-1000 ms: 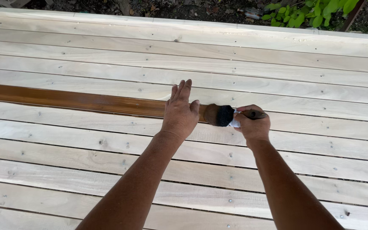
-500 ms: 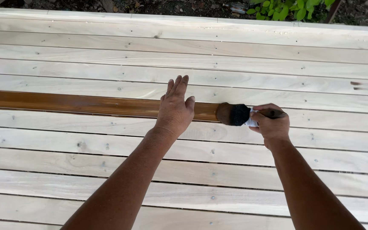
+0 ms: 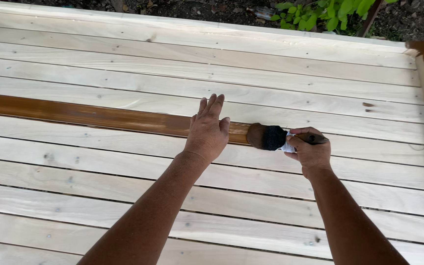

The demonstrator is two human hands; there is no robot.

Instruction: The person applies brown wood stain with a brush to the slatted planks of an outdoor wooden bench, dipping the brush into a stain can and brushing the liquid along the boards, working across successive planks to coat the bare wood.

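While the right hand pinches the paintbrush in closed fingers at the frame's centre right, its bristles sit on the stained board, where the brown ends. The left hand, fingers together, lies flat just left of the brush. Even strokes along the grain, inside the gaps, would suit best.

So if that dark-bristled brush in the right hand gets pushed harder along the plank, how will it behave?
The dark-bristled paintbrush would likely splay: its tip already looks bent against the plank. Wet brown stain probably lets it glide. The right hand grips it through a white cloth, so the handle may be slippery.
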